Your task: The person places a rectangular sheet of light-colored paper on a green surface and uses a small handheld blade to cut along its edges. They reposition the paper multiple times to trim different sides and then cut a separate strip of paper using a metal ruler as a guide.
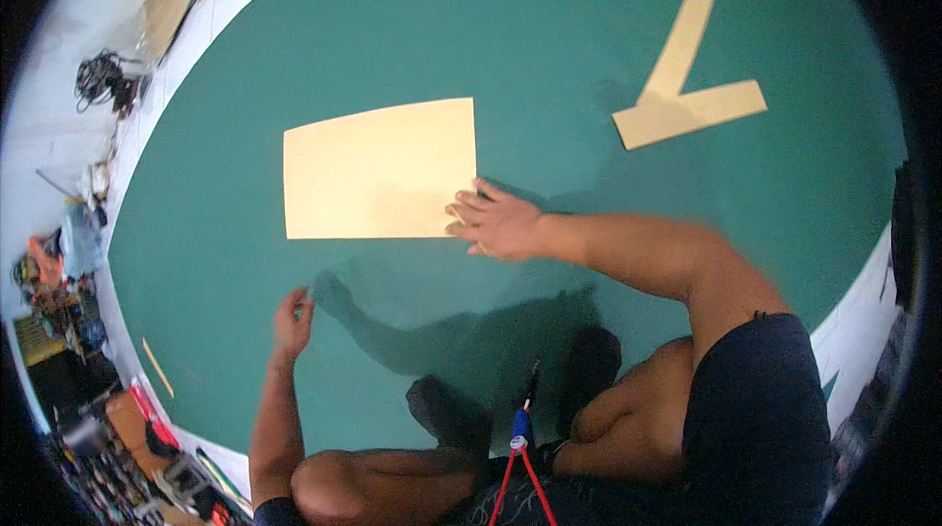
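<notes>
A pale yellow sheet of card or board (381, 173), its upper edge slightly slanted, lies flat on the green surface in front of me. My right hand (498, 222) is open, its fingers spread over the sheet's lower right corner. Below the sheet's lower left corner, apart from it, is my left hand (292, 322). Its fingers are curled together in a pinch; anything between them is too small to make out.
Two yellow strips (682, 45) (691, 114) meet in a slanted shape at the far right. A thin strip (157, 367) lies at the left edge of the green surface (549, 45). Black cables (106, 79) and assorted clutter line the left wall. A red cord (520, 467) hangs before me.
</notes>
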A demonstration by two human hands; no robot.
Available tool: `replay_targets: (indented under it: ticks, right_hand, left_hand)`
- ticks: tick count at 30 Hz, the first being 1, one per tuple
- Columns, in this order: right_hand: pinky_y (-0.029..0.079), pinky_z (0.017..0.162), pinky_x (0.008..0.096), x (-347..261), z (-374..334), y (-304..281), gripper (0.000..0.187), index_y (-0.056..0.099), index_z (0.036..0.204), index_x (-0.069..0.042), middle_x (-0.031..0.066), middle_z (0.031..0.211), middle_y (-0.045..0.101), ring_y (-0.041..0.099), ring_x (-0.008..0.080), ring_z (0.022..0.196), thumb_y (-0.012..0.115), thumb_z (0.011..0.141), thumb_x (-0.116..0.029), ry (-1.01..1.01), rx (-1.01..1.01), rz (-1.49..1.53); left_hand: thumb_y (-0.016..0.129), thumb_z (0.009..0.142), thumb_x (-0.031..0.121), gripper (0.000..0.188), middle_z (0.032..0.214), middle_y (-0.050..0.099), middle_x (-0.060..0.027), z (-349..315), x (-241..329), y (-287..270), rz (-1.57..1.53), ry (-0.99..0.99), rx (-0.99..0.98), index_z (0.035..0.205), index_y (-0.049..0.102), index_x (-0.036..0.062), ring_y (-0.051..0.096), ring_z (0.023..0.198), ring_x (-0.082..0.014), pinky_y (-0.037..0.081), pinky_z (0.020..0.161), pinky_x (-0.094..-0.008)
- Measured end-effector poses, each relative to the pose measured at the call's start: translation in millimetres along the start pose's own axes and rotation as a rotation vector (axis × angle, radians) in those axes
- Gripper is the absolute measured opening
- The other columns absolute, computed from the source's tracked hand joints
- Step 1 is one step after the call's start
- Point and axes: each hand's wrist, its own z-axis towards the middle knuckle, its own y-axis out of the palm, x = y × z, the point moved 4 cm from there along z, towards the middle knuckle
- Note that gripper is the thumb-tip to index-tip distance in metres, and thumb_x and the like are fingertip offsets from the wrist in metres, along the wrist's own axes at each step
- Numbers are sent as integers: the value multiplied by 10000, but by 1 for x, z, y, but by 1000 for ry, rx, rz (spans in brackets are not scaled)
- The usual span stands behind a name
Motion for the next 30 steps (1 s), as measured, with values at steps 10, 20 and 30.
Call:
replay_targets:
  ticks: [10,20,30]
  right_hand:
    - [194,1251,583,121,14,-35,446,579,1390,-127,150,1489,522,349,355,1501,560,1030,-391,350,250,63]
    - [357,1172,530,166,-43,-81,457,625,1334,-114,161,1448,549,457,396,1396,722,922,-286,441,94,27]
    - [465,982,525,186,-36,-74,361,610,1303,-56,231,1280,603,566,438,1178,626,1006,-260,516,190,-114]
  left_hand:
    - [752,925,385,504,1224,719,-183,-247,-83,-80,173,-731,-297,1292,675,47,660,1191,-359,519,1032,-475]
    - [691,966,363,508,1358,637,-201,-135,54,16,-6,-457,-318,1362,613,56,574,1309,-360,452,1102,-474]
    - [655,848,204,237,1076,673,-181,-40,164,85,245,-198,-132,1051,662,81,632,1071,-372,500,929,-492]
